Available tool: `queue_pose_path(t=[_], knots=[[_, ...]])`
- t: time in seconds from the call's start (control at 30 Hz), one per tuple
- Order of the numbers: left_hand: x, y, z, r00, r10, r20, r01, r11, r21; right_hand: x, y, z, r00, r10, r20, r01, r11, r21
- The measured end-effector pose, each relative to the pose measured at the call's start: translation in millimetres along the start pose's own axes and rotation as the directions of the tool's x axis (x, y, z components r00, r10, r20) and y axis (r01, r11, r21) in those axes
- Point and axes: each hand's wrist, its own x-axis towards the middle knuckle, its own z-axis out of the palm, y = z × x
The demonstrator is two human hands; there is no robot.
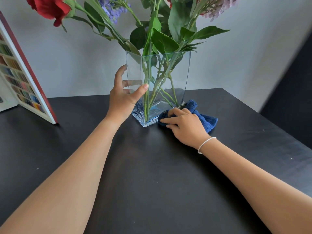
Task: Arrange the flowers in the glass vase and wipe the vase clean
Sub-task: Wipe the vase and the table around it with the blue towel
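Well, head view: tall square clear glass vase point(170, 78) standing upright near back of black tabletop point(152, 174), red, purple & pink flowers w/ green stems point(157, 39) already sitting inside. Left hand point(124, 97) bracing vase, thumb on near face, fingers wrapping far side. Right hand point(184, 122) gripping bunched dark-blue cloth point(206, 119), pressing it at vase's base corner. Risks, prob: top-heavy stems tipping vase if wipe is pushing hard while left grip is loosening; glass sliding toward open colourful book point(25, 81).

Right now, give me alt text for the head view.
A left hand steadies a square glass vase of flowers on a black table while the right hand presses a blue cloth at its base. An open book stands at left.
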Motion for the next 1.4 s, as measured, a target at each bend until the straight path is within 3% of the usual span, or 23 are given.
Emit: queue_pose_path(t=[0.27,0.57,1.03,1.27,1.4], knots=[[0,1,-1,1.000,-0.001,0.002,0.000,1.000,0.011,1,-9,2,0.996,-0.091,0.023,0.091,0.996,0.012],[1,1,-1,1.000,-0.007,-0.004,0.007,1.000,0.015,8,46,-15,0.976,0.212,-0.038,-0.213,0.977,-0.011],[0,0,0,1.000,-0.008,0.000,0.008,1.000,-0.009,-2,-39,4,0.987,-0.157,0.035,0.153,0.982,0.109],[0,0,-1,1.000,0.001,0.006,-0.001,1.000,-0.011,-2,-32,3,0.988,-0.152,0.022,0.152,0.988,0.017],[0,0,-1,1.000,-0.002,0.003,0.002,1.000,-0.017,-1,-10,0,0.998,-0.056,-0.024,0.056,0.998,0.011]])
